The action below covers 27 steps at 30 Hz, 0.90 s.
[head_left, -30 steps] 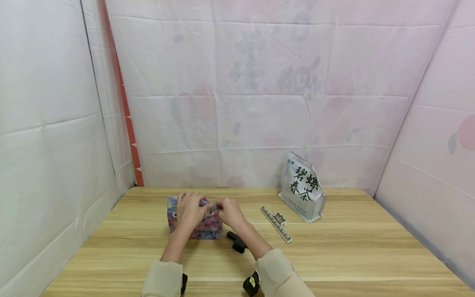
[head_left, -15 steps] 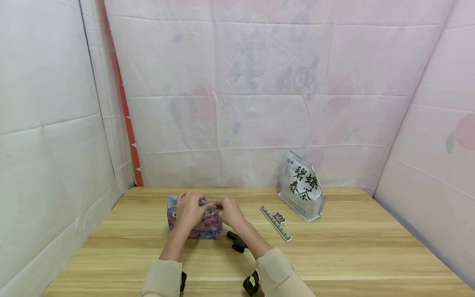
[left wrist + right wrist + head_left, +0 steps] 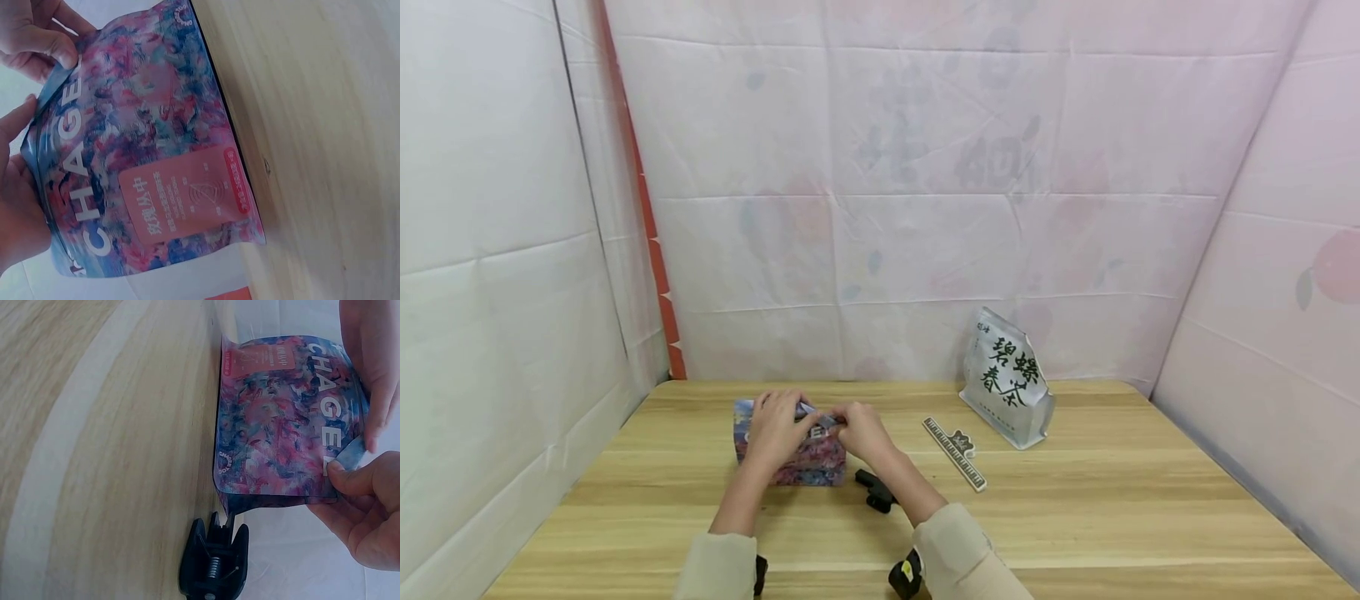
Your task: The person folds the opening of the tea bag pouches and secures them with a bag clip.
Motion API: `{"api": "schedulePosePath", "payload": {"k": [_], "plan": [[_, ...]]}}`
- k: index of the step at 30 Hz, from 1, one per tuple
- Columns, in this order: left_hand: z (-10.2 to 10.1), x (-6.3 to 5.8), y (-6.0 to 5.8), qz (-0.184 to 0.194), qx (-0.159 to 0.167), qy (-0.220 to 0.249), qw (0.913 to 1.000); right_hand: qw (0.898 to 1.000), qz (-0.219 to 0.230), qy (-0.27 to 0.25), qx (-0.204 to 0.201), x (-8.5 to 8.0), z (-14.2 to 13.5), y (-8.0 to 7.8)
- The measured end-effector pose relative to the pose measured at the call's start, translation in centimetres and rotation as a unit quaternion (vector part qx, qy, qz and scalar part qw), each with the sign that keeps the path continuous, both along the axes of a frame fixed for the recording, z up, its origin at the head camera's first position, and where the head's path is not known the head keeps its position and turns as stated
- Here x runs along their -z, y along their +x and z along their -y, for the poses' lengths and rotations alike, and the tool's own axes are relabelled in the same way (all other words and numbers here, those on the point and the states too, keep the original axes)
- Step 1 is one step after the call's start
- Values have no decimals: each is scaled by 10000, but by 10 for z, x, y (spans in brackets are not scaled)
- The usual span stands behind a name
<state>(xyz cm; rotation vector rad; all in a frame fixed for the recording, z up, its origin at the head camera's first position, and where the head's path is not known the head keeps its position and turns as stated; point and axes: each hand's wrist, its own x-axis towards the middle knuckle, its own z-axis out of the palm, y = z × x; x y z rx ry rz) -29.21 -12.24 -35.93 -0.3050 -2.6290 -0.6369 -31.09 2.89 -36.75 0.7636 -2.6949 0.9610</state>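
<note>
A blue-and-pink patterned tea pouch (image 3: 808, 462) stands at the table's left, white letters on its front. Its top edge is folded down in a strip (image 3: 352, 454). My left hand (image 3: 781, 429) grips the pouch's top from the left, fingers reaching over the back and thumb along the fold. At the top right corner, my right hand (image 3: 860, 432) pinches the folded edge between thumb and fingers, as the right wrist view shows. A black spring clip (image 3: 212, 565) lies on the table just right of the pouch, partly behind my right forearm in the head view.
A long clip with a piano-key pattern (image 3: 955, 454) lies right of my right forearm. Further back right stands a silver tea bag (image 3: 1006, 379) with dark green writing. White cloth walls (image 3: 925, 250) enclose the wooden table (image 3: 1097, 500) at the back and sides.
Both hands stay at the pouch's folded top, with only slight finger shifts. The whole head view has moved a little.
</note>
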Motion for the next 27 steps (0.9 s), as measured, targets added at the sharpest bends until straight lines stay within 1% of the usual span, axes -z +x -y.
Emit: {"api": "schedulePosePath", "payload": {"k": [4, 6, 12, 15, 17, 23, 27], "plan": [[4, 1, 0, -80, 214, 495, 9985, 10000, 42, 49, 23, -1, 0, 1], [4, 1, 0, -165, 244, 677, 9973, 10000, 55, 56, 21, -1, 0, 1], [2, 5, 1, -641, 108, 814, 9946, 10000, 69, 60, 27, -1, 1, 0], [2, 5, 1, -782, 82, 846, 9933, 9999, 110, 80, 55, -2, 1, 0], [2, 5, 1, -753, 76, 869, 9933, 9999, 125, 88, 68, -2, 1, 0], [3, 1, 1, -383, 192, 762, 9962, 10000, 30, -1, 33, -2, 0, 0], [4, 0, 1, -339, 231, 626, 9972, 10000, -41, 1, 16, -2, 1, 0]]}}
